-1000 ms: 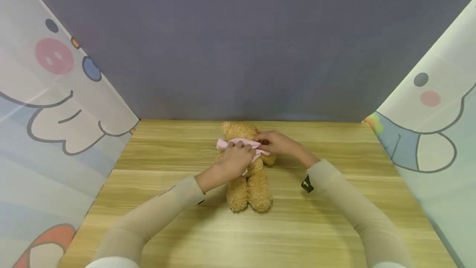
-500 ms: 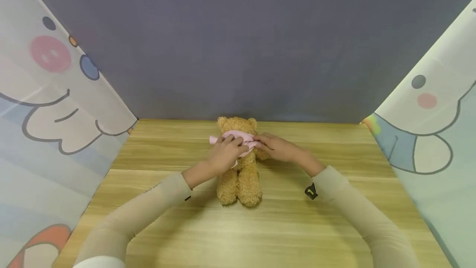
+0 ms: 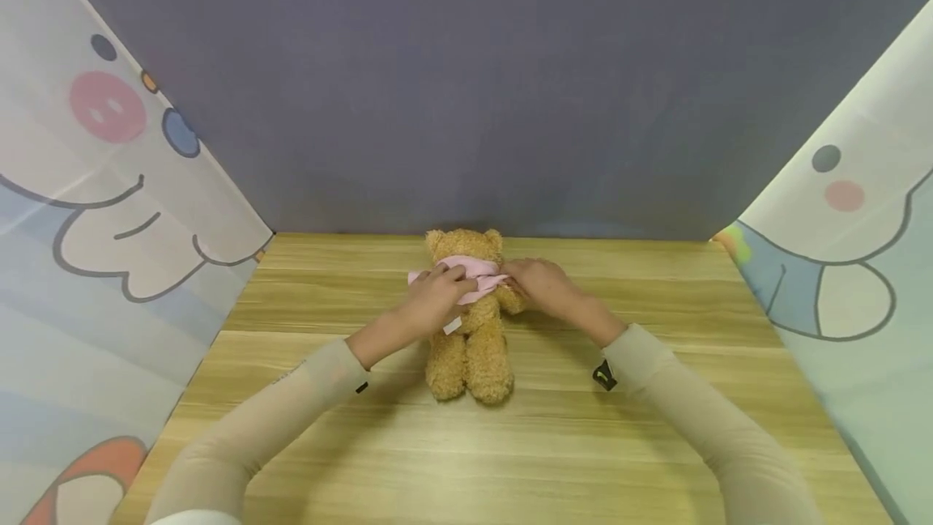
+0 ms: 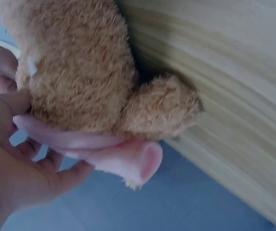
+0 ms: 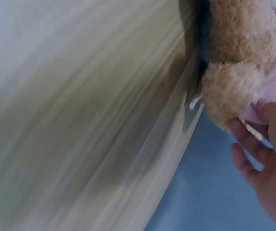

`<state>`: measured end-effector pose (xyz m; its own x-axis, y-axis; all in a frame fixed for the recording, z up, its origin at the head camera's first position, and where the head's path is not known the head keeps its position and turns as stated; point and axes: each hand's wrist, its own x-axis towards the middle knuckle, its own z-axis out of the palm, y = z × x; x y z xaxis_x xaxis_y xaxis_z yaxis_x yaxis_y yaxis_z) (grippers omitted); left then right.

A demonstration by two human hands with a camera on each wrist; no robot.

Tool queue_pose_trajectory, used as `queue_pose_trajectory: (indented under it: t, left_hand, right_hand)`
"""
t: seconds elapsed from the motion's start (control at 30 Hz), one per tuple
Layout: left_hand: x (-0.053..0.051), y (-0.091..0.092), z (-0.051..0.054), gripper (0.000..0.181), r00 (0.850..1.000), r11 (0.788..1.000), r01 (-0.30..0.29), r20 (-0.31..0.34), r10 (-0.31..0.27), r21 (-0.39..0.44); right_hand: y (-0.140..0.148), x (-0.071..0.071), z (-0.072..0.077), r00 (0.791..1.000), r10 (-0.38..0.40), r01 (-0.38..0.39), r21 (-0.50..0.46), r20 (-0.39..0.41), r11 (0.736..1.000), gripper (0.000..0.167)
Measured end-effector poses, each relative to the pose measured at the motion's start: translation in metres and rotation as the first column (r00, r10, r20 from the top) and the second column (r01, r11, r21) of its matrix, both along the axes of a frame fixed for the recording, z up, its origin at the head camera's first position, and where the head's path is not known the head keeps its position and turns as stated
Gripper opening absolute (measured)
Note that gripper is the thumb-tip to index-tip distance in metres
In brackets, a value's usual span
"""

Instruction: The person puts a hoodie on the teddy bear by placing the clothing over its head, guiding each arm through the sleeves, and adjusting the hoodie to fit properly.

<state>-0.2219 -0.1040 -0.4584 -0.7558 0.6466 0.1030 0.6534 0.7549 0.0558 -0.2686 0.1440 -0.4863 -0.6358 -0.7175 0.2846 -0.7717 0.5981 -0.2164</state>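
Your left hand [image 3: 435, 296] gripped the cloth [image 3: 477, 267] across the bear [image 3: 481, 316] below its head [image 3: 464, 244]; your right hand [image 3: 548, 288] pinched the cloth's other end beside one arm [image 3: 513, 301]. The bear lay on the surface [image 3: 649, 298], near the wall [image 3: 466, 87], legs [image 3: 487, 363] toward you.

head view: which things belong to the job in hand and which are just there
In the job:
- bear
- pink cloth
- left grip, right grip, both on the cloth

Just there:
- table
- grey wall
- printed panels
- white tag
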Motion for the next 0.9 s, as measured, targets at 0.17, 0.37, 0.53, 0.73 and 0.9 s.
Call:
queue_pose_trajectory:
  t: [0.17, 0.37, 0.53, 0.73, 0.9]
  left_hand:
    - [0.0, -0.002, 0.009, 0.048, 0.998, 0.999, -0.004, 0.064, 0.002, 0.032]
    - [0.006, -0.001, 0.023, 0.032, 0.994, 0.994, -0.101, 0.039, 0.099, 0.031]
    - [0.01, 0.02, 0.037, 0.036, 0.995, 0.995, -0.097, -0.026, 0.097, -0.02]
    - [0.005, 0.035, 0.032, 0.049, 0.973, 0.984, -0.12, -0.212, 0.09, -0.131]
    - [0.001, 0.023, 0.02, 0.035, 0.965, 0.971, -0.204, -0.19, 0.179, -0.124]
  right_hand:
    - [0.01, -0.007, 0.004, 0.993, -0.036, 0.036, 0.003, -0.113, 0.999, 0.021]
    - [0.006, -0.008, 0.019, 0.998, -0.035, 0.029, -0.129, -0.046, 0.991, 0.019]
    - [-0.005, -0.003, 0.029, 0.998, -0.057, 0.054, -0.19, -0.013, 0.98, 0.019]
    - [-0.012, -0.003, 0.037, 0.999, -0.04, 0.037, -0.181, -0.013, 0.983, 0.017]
    - [-0.006, -0.005, 0.037, 0.992, -0.122, 0.121, -0.124, -0.003, 0.985, 0.016]
